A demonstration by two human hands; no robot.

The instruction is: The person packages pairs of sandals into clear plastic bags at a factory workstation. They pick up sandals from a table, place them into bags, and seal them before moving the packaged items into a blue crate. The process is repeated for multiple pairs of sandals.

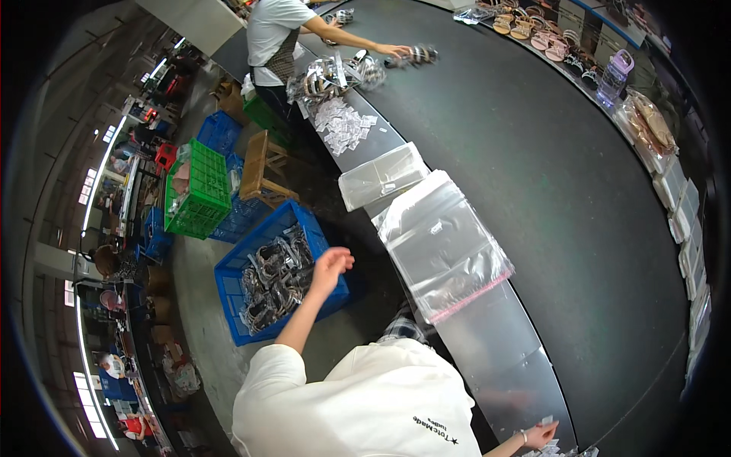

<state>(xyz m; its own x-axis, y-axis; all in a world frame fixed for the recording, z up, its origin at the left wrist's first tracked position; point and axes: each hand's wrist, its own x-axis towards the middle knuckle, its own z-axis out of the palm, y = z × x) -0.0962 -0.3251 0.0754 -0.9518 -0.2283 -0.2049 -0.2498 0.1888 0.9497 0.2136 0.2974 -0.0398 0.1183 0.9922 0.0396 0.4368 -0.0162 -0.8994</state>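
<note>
Head view: from where I stand, the long dark work surface [548,198] fills most of the scene, its near edge curving beside a narrow metal ledge [495,343]. Broad room for an arm to move lies between that ledge and the far rim, where sandals [533,34], a clear purple bottle [614,76] and wrapped packs [674,190] line up. On the other side, the grey floor [209,335] runs back towards the bright strip lights of a workshop. Up the table, a co-worker [276,42] in a grey shirt has a hand on bagged footwear [415,56]. A blue crate [228,301] of bagged shoes [272,278] sits on the floor, a dark gap between it and the ledge; a green crate [196,221] and a wooden stool [261,164] are just beyond. Across the ledge lies a stack of clear bags [445,247], a smaller stack [384,177] next to it, then a heap of white slips [344,126].

The left hand [333,264] is raised by the blue crate's right rim, fingers loosely curled, part open, holding nothing that shows. At the ledge's near end, the right hand [541,435] pinches a small white packet [547,420] between closed fingertips, just above more packets [547,451].
</note>
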